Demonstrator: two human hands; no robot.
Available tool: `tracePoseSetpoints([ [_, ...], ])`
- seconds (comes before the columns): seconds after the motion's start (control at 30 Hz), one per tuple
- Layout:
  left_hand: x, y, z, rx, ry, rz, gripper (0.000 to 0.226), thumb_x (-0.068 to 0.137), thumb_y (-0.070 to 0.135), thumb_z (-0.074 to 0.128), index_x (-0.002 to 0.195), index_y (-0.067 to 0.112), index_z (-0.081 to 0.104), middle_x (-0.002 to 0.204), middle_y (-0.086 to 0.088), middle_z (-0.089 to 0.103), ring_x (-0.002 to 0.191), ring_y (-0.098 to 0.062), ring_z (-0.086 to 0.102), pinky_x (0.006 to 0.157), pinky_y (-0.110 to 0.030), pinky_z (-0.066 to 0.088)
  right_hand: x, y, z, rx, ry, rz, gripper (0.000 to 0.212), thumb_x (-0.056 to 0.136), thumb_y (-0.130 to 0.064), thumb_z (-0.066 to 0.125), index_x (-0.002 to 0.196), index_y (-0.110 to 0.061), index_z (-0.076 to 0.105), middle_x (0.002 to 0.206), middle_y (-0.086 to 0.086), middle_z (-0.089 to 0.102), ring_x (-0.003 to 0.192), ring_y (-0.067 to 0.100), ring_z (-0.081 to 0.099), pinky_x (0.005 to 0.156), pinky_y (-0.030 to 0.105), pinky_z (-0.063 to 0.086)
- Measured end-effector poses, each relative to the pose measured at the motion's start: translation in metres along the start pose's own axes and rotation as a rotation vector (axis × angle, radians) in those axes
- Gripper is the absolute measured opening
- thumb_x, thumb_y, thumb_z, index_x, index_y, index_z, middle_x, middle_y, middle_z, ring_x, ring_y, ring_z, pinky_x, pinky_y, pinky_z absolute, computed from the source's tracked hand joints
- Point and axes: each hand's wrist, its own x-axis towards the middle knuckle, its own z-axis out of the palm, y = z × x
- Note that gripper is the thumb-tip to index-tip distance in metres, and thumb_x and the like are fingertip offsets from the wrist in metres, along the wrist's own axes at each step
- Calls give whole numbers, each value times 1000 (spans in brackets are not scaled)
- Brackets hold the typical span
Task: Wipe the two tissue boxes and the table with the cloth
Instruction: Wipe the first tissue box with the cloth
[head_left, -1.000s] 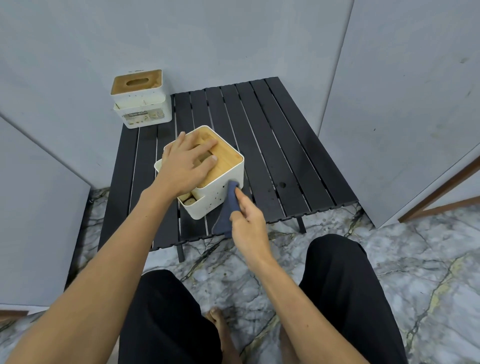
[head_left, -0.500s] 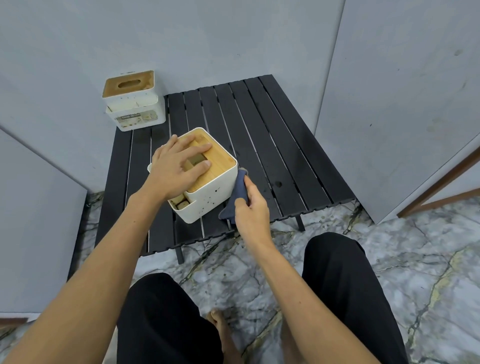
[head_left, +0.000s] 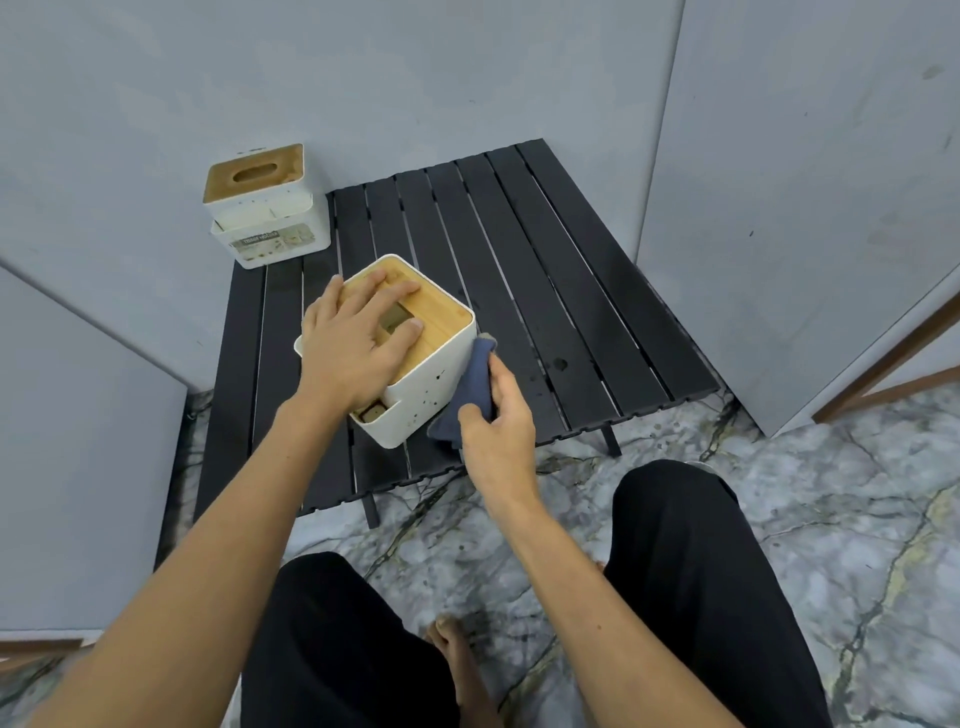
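A white tissue box with a wooden lid (head_left: 431, 384) stands near the front of the black slatted table (head_left: 545, 291). My left hand (head_left: 358, 343) lies flat on its lid and holds it in place. My right hand (head_left: 498, 426) grips a dark blue cloth (head_left: 470, 389) and presses it against the box's right side wall. A second white tissue box with a wooden lid (head_left: 265, 208) stands at the table's far left corner, untouched.
Grey wall panels close in the table at the back, left and right. The floor is grey marble (head_left: 779, 519). My knees in black trousers (head_left: 691, 571) are close to the table's front edge. A brown wooden frame (head_left: 893, 358) leans at the right.
My right hand has slid the cloth from the box's front corner up and back along its right side. The left hand stays on the lid.
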Motion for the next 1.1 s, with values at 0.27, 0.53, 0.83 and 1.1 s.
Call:
tracePoseSetpoints([
  [0.27,8,14,1,119,-44,-72,61,84,70,33,141,50,42,161,9,29,150,-34,15,120,-54,5,-22,3,24,-52,-1,-145,63,94,-1,40,149,-31,38,152,-4,43,131,15,48,108,46,43],
  [0.53,12,7,7,95,26,12,61,85,70,36,138,42,49,152,0,38,147,-29,23,120,-55,10,1,0,21,-115,30,-58,64,97,-7,38,152,-38,27,146,2,49,121,22,55,105,44,46],
  [0.83,10,7,9,111,30,6,64,83,71,32,139,43,48,156,2,35,149,-31,19,120,-55,10,-38,-5,34,-34,-78,-53,61,99,-2,38,153,-31,30,136,14,56,72,-4,54,63,8,42],
  [1.1,10,7,9,101,21,1,61,86,70,33,141,46,46,159,9,30,152,-30,14,120,-54,6,-10,-4,22,-111,6,-16,68,93,-4,42,152,-34,30,131,-9,57,105,7,59,92,25,51],
])
